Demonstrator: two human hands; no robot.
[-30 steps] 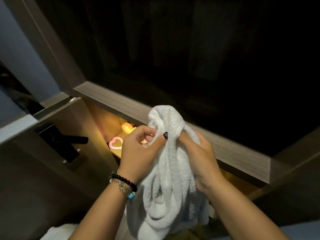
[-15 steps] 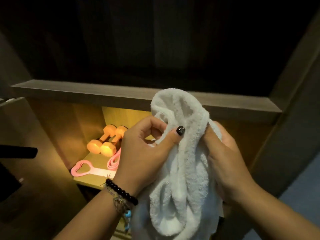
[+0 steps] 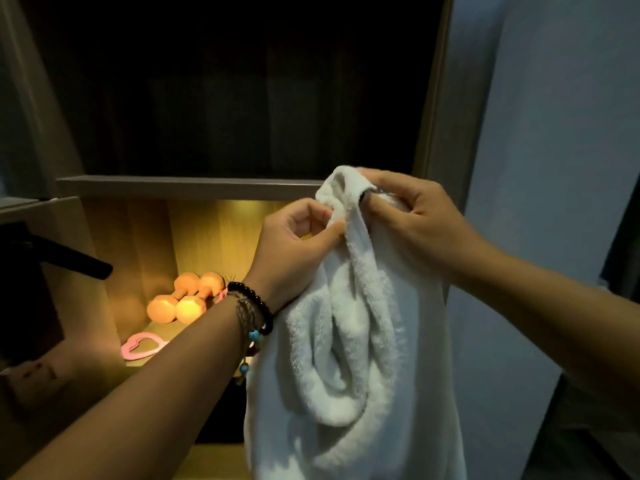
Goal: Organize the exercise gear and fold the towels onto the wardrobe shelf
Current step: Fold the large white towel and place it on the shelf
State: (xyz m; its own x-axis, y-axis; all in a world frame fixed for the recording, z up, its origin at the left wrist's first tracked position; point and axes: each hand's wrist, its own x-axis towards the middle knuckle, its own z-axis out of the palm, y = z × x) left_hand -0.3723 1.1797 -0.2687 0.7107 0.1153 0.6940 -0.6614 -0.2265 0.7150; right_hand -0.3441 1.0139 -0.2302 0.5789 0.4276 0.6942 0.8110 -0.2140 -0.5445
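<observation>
A white towel point(image 3: 353, 358) hangs bunched in front of the wardrobe, held up by its top edge. My left hand point(image 3: 294, 247) pinches that edge between thumb and fingers. My right hand point(image 3: 412, 220) grips the top of the towel just to the right, fingers curled round the cloth. Behind my left wrist, two orange dumbbells point(image 3: 183, 301) lie side by side on the lit wardrobe shelf point(image 3: 166, 327). A pink heart-shaped grip ring point(image 3: 140, 345) lies on the shelf in front of them.
An upper shelf board point(image 3: 180, 187) runs across above the lit compartment; the space over it is dark. The open wardrobe door with a black handle point(image 3: 69, 259) stands at the left. A pale wall point(image 3: 554, 133) is at the right.
The view has swung right and the hands with the towel have shifted right with it. My hands have drawn slightly apart along the towel's top edge.
</observation>
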